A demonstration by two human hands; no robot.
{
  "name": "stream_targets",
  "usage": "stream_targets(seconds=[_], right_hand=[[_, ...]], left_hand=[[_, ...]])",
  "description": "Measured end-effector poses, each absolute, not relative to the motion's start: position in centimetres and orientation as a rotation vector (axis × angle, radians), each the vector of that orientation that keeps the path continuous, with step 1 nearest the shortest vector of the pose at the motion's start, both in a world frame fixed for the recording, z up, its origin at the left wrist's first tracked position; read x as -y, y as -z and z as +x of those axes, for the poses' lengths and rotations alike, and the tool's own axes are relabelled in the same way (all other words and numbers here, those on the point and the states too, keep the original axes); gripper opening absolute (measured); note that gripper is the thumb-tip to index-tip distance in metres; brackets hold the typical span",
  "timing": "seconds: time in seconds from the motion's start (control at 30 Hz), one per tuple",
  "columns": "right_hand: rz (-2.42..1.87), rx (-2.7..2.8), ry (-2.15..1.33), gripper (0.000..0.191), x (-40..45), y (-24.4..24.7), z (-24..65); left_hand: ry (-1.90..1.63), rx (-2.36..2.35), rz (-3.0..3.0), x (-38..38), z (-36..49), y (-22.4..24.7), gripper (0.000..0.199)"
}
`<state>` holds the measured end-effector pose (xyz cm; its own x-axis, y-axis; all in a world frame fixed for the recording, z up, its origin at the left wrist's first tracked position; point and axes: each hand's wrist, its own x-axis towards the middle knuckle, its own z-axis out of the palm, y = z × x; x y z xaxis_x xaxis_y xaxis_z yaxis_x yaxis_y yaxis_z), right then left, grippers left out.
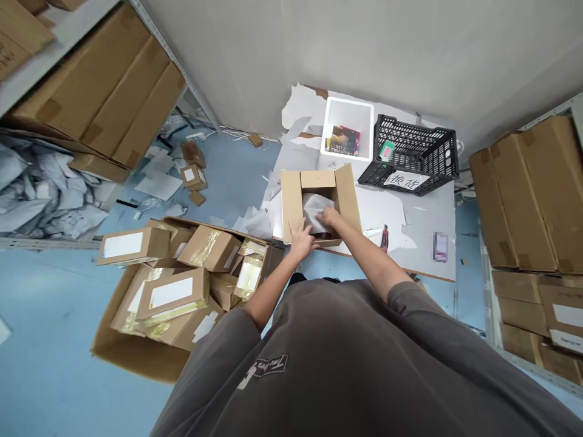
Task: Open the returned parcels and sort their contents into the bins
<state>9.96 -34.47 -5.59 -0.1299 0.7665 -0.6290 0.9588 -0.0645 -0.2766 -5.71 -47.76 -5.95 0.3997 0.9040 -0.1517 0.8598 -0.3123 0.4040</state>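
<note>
An open cardboard box (pixel 295 203) stands at the table's near edge with its flaps folded outward. Inside it lies something in a light grey plastic wrapping (pixel 314 206), with a dark item partly showing below. My left hand (pixel 301 240) rests on the near left side of the box, fingers spread. Reaching into the box, my right hand (pixel 328 217) has its fingers curled on the grey wrapping; the fingertips are partly hidden. A red and black utility knife (pixel 385 238) lies on the table to the right of the box.
Behind the box are a white bin (pixel 328 130) with printed booklets and a black plastic crate (pixel 423 152). A phone (pixel 440 247) lies at the table's right. A large carton (pixel 122 358) full of parcels stands at left. Shelves with cartons (pixel 523 200) flank both sides.
</note>
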Motion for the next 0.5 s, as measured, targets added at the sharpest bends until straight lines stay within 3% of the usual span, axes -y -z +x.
stream_targets(seconds=[0.13, 0.23, 0.37, 0.5], right_hand=[[1.934, -1.626, 0.998, 0.111, 33.8, 8.9, 7.0], [2.049, -1.501, 0.932, 0.133, 33.3, 11.8, 5.1], [2.054, -1.417, 1.011, 0.143, 32.3, 14.8, 4.3], [2.037, -1.455, 1.037, 0.14, 31.9, 15.7, 4.4]], left_hand=[[-0.179, -1.509, 2.23, 48.3, -6.1, 6.3, 0.012], [-0.203, -1.509, 2.225, 48.7, -6.2, 6.8, 0.012], [-0.193, -1.476, 2.241, 48.9, -5.9, 7.2, 0.013], [-0.187, -1.469, 2.228, 49.1, -6.2, 7.0, 0.015]])
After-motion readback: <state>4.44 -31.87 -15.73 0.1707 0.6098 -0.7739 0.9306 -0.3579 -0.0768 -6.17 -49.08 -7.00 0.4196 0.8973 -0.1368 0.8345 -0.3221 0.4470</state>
